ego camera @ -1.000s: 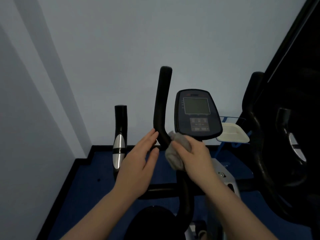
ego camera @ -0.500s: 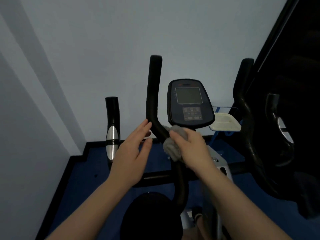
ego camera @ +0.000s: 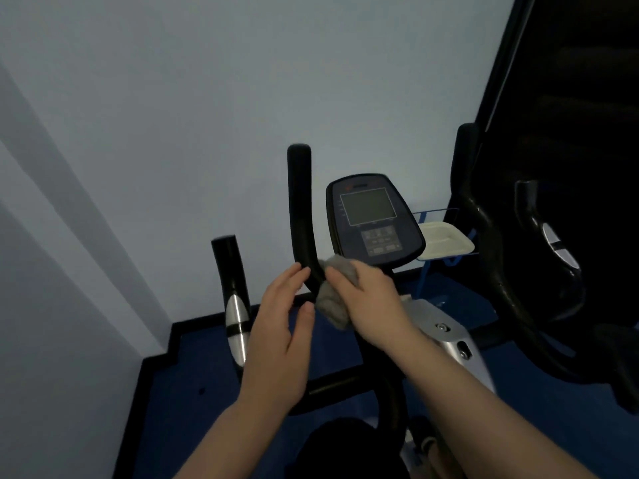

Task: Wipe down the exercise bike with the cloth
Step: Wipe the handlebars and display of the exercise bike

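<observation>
One grey cloth is gripped in the curled fingers of the right hand and pressed against the bend of one upright black handlebar of the exercise bike. The left hand is held with relaxed, nearly straight fingers, fingertips at the bar's other side. One console is seen beyond the right hand.

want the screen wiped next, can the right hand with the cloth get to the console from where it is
Probably yes. The right hand grips the cloth against the curved handlebar, just below the console. Nothing shows between them, and the left hand sits on the handlebar's other side, out of the way.
</observation>
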A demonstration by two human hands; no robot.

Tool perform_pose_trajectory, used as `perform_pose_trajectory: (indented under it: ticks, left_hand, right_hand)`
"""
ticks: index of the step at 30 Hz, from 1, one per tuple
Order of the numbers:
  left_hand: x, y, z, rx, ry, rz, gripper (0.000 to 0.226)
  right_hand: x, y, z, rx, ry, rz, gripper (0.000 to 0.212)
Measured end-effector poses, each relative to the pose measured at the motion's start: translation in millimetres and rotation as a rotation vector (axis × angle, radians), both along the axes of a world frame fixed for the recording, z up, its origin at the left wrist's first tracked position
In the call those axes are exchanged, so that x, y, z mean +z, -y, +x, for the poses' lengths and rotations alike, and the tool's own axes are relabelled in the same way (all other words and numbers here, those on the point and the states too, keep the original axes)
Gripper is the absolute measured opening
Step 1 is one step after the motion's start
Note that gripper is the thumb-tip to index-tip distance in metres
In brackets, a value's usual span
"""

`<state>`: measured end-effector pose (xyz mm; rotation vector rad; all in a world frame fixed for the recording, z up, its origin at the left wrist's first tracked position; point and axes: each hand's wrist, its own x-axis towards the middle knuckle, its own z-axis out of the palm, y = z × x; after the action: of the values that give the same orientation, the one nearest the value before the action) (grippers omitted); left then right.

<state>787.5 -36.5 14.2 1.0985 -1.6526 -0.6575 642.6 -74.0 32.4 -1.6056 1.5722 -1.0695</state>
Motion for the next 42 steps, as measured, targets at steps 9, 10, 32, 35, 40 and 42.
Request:
perform_pose_trajectory:
  ticks: [9,10,32,35,40,42]
  left_hand:
    - [67.6,80.6,65.5,-0.036,0.329,-0.282,0.028]
    - [72.9,91.3,72.2,-0.06,0.371,-0.262,0.025]
    - [53.5,143.0,81.5,-0.152,0.303,-0.088,0.065]
    - [52.3,145.8,80.7,-0.171,0.274,-0.107,0.059]
    - [49.4,143.1,77.9,-0.155,0.175,-0.125,0.058]
    - [45.3,140.9,75.6,-0.125,0.081,-0.143,0.063]
  right_hand:
    - [21.3,21.0,28.1,-0.139,-0.01,-0.01,0.032]
    - [16.2,13.1,26.8,-0.15,-0.025,0.003,0.032]
    - [26.3,11.5,39.2,-0.262,-0.206,0.057,0.031]
    - [34.6,19.7,29.3,-0.245,-0.249,0.065,0.031]
    - [35.6,25.7,53.2,-0.33,-0.265,-0.053,0.025]
    - [26.3,4.8,49.2,-0.272,-0.264,-0.045,0.023]
